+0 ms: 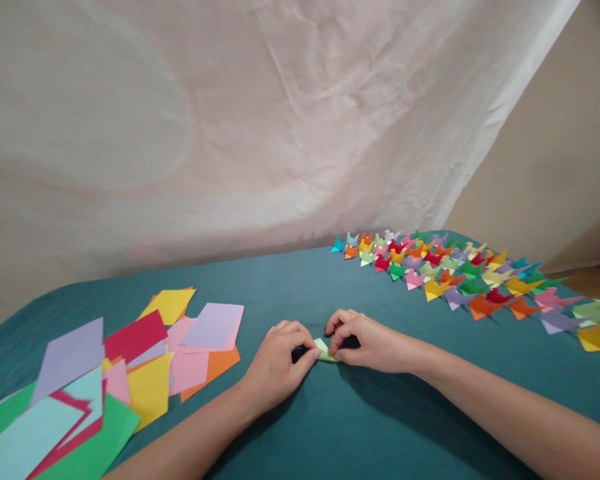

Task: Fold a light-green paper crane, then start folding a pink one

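A small folded piece of pale green paper (322, 347) lies at the middle of the table, between my two hands. My left hand (286, 353) pinches its left end between thumb and fingers. On the other side, my right hand (357, 340) has thumb and index finger closed on the right end. Fingertips cover both ends of the paper, so only its middle and a pointed top show.
Loose coloured paper sheets (136, 337) overlap in a spread at the left. Rows of folded paper birds (437, 288) in many colours stand along the right side. A teal cloth (280, 287) covers the table, and a pale hanging sheet (260, 133) rises behind it.
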Demonstrator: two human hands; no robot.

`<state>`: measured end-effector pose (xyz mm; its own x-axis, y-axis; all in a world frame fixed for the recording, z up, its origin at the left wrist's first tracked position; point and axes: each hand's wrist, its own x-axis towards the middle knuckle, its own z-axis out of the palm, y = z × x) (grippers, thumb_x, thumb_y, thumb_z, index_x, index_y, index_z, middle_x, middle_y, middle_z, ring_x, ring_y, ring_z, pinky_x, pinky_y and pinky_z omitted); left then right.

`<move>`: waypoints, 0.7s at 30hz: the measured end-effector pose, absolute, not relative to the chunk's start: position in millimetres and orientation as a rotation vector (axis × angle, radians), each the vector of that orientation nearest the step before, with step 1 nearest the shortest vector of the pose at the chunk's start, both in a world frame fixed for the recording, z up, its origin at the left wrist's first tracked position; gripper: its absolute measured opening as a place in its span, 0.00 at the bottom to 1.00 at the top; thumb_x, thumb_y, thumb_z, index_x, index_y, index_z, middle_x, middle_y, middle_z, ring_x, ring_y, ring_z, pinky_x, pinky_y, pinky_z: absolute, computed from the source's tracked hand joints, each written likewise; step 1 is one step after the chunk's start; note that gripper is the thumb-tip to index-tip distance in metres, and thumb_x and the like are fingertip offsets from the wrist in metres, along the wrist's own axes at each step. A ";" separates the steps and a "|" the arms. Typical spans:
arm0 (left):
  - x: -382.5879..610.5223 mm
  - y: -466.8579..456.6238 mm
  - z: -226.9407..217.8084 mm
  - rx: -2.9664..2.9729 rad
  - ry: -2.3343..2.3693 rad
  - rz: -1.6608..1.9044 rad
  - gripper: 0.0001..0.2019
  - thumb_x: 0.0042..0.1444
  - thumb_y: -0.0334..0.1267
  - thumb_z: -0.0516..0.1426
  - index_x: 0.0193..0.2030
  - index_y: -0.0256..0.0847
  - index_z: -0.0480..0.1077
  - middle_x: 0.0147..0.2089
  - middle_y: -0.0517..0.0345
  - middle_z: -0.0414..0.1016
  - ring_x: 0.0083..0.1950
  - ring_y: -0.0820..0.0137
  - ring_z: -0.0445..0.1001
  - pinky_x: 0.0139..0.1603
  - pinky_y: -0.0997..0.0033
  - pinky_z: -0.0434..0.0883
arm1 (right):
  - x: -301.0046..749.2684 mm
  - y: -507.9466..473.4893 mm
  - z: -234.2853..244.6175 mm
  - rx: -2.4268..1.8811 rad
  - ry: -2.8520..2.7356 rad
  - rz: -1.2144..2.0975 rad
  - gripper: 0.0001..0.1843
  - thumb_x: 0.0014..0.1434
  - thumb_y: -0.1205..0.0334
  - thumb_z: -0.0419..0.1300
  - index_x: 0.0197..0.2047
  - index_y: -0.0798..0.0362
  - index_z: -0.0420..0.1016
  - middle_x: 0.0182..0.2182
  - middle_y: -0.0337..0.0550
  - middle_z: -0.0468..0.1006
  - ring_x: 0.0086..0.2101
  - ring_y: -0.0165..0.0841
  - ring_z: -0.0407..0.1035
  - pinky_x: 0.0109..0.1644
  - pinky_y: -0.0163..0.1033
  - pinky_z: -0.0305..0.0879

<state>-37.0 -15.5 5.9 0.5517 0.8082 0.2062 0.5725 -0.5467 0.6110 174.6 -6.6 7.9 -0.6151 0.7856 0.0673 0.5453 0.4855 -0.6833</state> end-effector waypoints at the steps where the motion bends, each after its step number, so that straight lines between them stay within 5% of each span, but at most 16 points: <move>1: -37.3 -15.4 5.5 2.311 1.113 0.652 0.06 0.57 0.34 0.55 0.31 0.41 0.72 0.35 0.58 0.72 0.40 0.68 0.68 0.44 0.67 0.62 | 174.4 -6.5 8.1 -1.116 -2.364 0.892 0.07 0.51 0.70 0.60 0.32 0.49 0.79 0.42 0.41 0.71 0.43 0.33 0.66 0.52 0.40 0.58; 12: -38.1 -16.1 4.4 2.326 1.120 0.647 0.05 0.57 0.34 0.55 0.32 0.41 0.71 0.35 0.58 0.71 0.40 0.68 0.67 0.44 0.67 0.61 | 175.0 -4.4 8.3 -1.077 -2.368 0.910 0.06 0.51 0.69 0.62 0.34 0.50 0.77 0.41 0.41 0.71 0.43 0.33 0.66 0.51 0.40 0.58; 21: -37.7 -16.7 2.5 2.325 1.131 0.672 0.04 0.57 0.33 0.55 0.32 0.41 0.70 0.36 0.58 0.72 0.40 0.67 0.67 0.44 0.66 0.61 | 173.5 -14.2 5.8 -0.911 -2.338 0.765 0.20 0.52 0.74 0.58 0.49 0.51 0.69 0.45 0.45 0.72 0.47 0.35 0.64 0.52 0.43 0.58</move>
<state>-37.7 -16.7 2.5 0.5409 0.8111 0.2224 0.5829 -0.5522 0.5960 173.5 -14.2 5.8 -0.6434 0.7228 0.2524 0.4339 0.6159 -0.6575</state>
